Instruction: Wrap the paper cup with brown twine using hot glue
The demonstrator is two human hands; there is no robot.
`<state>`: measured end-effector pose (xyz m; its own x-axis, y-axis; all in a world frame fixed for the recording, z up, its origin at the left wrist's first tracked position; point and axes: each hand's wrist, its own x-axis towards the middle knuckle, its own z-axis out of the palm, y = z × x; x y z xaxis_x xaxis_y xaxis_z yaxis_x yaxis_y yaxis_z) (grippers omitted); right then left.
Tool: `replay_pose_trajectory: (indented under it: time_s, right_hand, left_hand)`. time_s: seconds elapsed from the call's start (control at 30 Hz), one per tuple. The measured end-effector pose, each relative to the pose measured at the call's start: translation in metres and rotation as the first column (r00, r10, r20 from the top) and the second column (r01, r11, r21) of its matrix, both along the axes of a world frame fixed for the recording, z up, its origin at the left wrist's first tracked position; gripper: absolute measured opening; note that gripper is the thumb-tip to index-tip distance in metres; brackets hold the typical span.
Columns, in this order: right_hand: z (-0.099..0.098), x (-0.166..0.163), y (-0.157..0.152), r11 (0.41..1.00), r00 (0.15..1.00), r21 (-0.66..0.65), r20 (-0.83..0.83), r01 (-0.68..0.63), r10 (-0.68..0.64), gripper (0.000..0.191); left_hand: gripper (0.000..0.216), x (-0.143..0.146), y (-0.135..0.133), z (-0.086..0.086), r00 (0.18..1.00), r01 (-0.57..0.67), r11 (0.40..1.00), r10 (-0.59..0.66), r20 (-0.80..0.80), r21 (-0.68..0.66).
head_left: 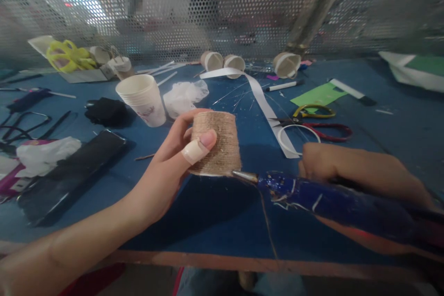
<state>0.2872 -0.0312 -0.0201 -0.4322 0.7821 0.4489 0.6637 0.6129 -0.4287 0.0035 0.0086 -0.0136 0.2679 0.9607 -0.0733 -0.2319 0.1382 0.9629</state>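
My left hand (173, 162), with a bandage around its thumb, is closed on a cup wrapped in twine (222, 148), held above the table's front part. Rows of brown twine cover the side that faces me, and a pale rim shows along the bottom. My right hand (354, 166) grips a blue glue gun (322, 199); most of its fingers are hidden behind the gun's body. The metal nozzle touches or nearly touches the cup's lower right edge. A loose strand of twine (267, 222) hangs below the nozzle toward the table edge.
Stacked paper cups (142, 101) and a crumpled plastic bag (185, 97) stand behind my left hand. Scissors (312, 125), a white paper strip (258, 92) and green paper (317, 97) lie at right. A black case (72, 175) is at left. Perforated metal (166, 18) closes off the back.
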Motion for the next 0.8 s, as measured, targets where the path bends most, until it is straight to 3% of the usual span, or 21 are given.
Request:
replay_pose_trajectory:
  time_s: [0.2, 0.4, 0.63, 0.8]
  right_hand:
    - [0.011, -0.004, -0.002, 0.994, 0.998, -0.103, 0.063, 0.030, -0.023, 0.019]
    - [0.010, -0.001, 0.003, 0.999, 0.991, -0.006, 0.130, -0.039, 0.039, 0.018]
    - [0.007, 0.003, 0.001, 0.998, 0.985, 0.001, 0.166, -0.058, 0.057, 0.018]
    - [0.003, -0.007, -0.007, 1.000, 0.991, 0.004, 0.130, 0.018, -0.018, 0.018]
  left_hand:
    - [0.036, -0.001, 0.000, -0.002, 0.999, -0.006, 0.998, 0.009, -0.048, 0.063]
    - [0.034, -0.002, -0.001, -0.003, 0.997, 0.000, 0.996, 0.006, -0.073, 0.086]
    - [0.036, -0.006, 0.001, -0.006, 0.995, 0.023, 0.990, -0.009, -0.101, 0.136]
    - [0.034, -0.006, 0.003, -0.009, 0.994, 0.019, 0.988, -0.002, -0.107, 0.156]
